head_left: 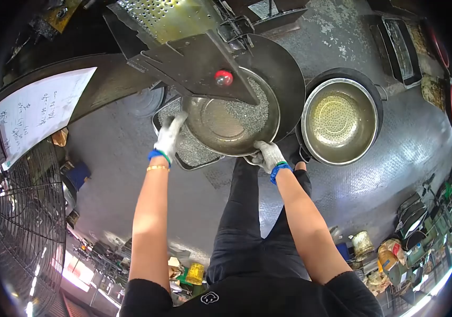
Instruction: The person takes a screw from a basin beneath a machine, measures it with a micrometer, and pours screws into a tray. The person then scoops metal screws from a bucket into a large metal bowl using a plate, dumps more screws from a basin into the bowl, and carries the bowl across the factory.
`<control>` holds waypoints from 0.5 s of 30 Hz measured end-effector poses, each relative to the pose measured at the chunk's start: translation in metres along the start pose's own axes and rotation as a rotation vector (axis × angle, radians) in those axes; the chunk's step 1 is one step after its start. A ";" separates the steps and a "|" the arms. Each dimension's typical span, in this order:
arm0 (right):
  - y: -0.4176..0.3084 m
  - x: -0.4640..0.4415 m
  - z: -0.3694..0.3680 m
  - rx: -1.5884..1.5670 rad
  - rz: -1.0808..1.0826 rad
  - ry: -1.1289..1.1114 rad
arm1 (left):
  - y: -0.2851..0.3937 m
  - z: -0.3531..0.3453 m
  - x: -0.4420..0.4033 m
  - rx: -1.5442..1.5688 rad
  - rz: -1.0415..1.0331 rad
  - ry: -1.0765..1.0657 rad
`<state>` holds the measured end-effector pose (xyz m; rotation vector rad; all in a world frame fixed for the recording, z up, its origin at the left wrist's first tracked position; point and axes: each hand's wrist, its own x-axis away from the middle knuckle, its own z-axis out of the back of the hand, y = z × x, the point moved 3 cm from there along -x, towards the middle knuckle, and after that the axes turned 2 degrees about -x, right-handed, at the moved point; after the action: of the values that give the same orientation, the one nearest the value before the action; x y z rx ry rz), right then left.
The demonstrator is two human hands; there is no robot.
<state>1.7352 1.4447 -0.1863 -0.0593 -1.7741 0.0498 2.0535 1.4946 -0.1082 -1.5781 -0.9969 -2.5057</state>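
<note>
A round metal basin (220, 124) with a perforated-looking bottom is under a dark machine chute, small grey metal pieces (252, 113) heaped on its far right side. My right hand (269, 155), in a white glove, grips its near right rim, thumb over the edge and fingers underneath. At the left rim is my gloved left hand (170, 134), fingers extended and somewhat apart; whether they touch the rim is hard to make out. Below that hand, partly hidden by the basin, a dark rectangular tray (184, 165) holds more grey pieces.
The chute's dark plate (194, 66) with a red knob (224, 78) overhangs the basin. To the right, a second metal basin (340, 121) with a perforated bottom sits in a dark tub. A handwritten sheet (41, 111) lies left; a wire fan guard (22, 211) stands nearby.
</note>
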 end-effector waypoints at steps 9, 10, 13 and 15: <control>-0.017 0.015 0.014 0.111 0.097 0.065 | 0.011 -0.034 -0.006 -0.437 0.106 -0.039; -0.019 0.017 0.020 0.172 0.108 0.076 | -0.021 -0.024 -0.020 -0.340 -0.051 -0.069; -0.022 0.042 0.034 0.321 0.187 0.049 | -0.006 -0.042 0.058 -0.127 -0.137 -0.059; -0.026 0.068 0.037 0.401 0.297 0.076 | -0.015 -0.038 0.085 -0.080 -0.220 -0.048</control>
<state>1.6852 1.4229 -0.1254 -0.0330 -1.6373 0.6080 1.9765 1.5130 -0.0570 -1.6405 -1.1494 -2.6940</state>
